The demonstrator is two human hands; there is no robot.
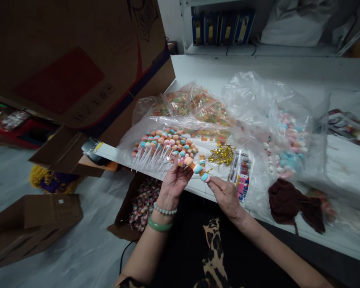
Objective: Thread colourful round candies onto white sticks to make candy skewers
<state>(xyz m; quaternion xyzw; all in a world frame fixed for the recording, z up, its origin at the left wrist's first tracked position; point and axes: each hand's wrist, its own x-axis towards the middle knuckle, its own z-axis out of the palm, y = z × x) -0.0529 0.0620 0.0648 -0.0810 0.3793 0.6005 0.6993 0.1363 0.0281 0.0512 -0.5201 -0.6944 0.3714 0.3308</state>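
Observation:
A candy skewer [197, 169] of pink, orange and blue pieces hangs between my two hands above the table's front edge. My left hand [175, 181] has its fingers closed round the left end. At the right end, the thumb and fingers of my right hand [225, 196] pinch the last piece. Just beyond, many finished candy skewers [159, 142] lie in a pile with white sticks toward me. Gold twist ties [222, 155] lie right of the pile, beside a stack of printed labels [244, 176].
Clear bags of small orange and green candies [198, 105] lie at the back, a bag of pastel marshmallows [288, 140] at right. A dark brown cloth [285, 202] is nearer. A large cardboard box [108, 52] stands at left; an open box of wrapped sweets [144, 204] is below.

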